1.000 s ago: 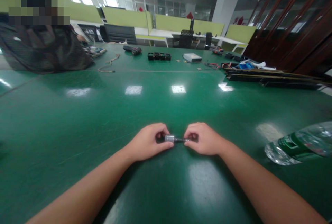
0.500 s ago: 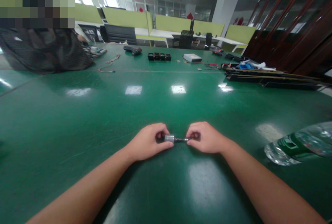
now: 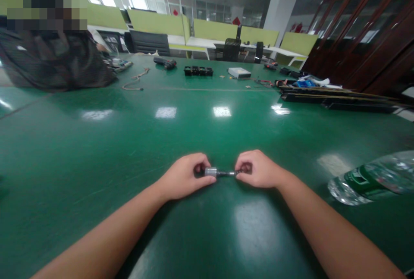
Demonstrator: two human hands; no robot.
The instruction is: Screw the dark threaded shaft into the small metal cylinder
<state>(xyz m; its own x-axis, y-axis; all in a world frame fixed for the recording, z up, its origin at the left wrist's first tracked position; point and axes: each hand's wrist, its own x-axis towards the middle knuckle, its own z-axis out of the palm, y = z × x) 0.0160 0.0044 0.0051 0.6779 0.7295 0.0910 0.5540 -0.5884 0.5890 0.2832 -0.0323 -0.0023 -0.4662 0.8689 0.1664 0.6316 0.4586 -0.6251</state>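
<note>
Just above the green table [image 3: 207, 136], my left hand [image 3: 186, 175] is closed round a short silver metal cylinder [image 3: 211, 172], thumb in front and fingers behind. A thin dark shaft [image 3: 223, 173] sticks out of the cylinder's right end and turns silver near its tip. My right hand [image 3: 258, 170] pinches a small dark metal piece [image 3: 239, 173] at the shaft's right end between thumb and fingers. Whether this piece is joined to the shaft or only touches it, I cannot tell. Both parts are mostly covered by fingers.
A clear plastic bottle [image 3: 371, 180] with a green label lies on its side at the right. Farther back are a dark bag [image 3: 58, 61], a row of black blocks [image 3: 198, 71], a white-grey box [image 3: 239, 73], a cordless drill [image 3: 164, 63] and long black strips [image 3: 336, 97].
My right hand has shifted slightly to the right and up, and a little more of the shaft's silver end shows. My left hand and the cylinder have hardly moved.
</note>
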